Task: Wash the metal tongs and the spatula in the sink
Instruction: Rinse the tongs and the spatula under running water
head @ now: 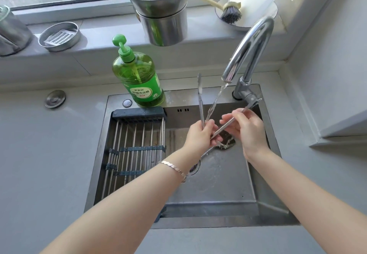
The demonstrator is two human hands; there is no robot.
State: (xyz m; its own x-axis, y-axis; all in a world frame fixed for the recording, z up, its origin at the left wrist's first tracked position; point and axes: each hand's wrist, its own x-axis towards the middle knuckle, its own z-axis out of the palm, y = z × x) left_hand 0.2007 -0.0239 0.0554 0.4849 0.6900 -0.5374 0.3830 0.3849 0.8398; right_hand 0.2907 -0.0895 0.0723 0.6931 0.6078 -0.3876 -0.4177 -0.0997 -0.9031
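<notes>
Both hands hold the metal tongs [201, 102] under the running tap [252, 45]. The left hand [199, 137] has its grip wrapped round the joined end. The right hand [247, 129] pinches one arm. The spatula [227, 143] lies in the sink [218, 186] below. Wet metal is slippy, so the tongs could drop and splash.

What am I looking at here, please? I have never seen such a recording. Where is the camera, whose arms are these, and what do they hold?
There is no machine here. A person wears one camera on the head, so you look down along their own two arms. The left hand grips the metal tongs at their joined end, and the right hand pinches one of their two arms. Water runs from the faucet down toward the hands. The spatula lies in the sink below them. A drying rack covers the sink's left part, and a green soap bottle stands behind it.
</notes>
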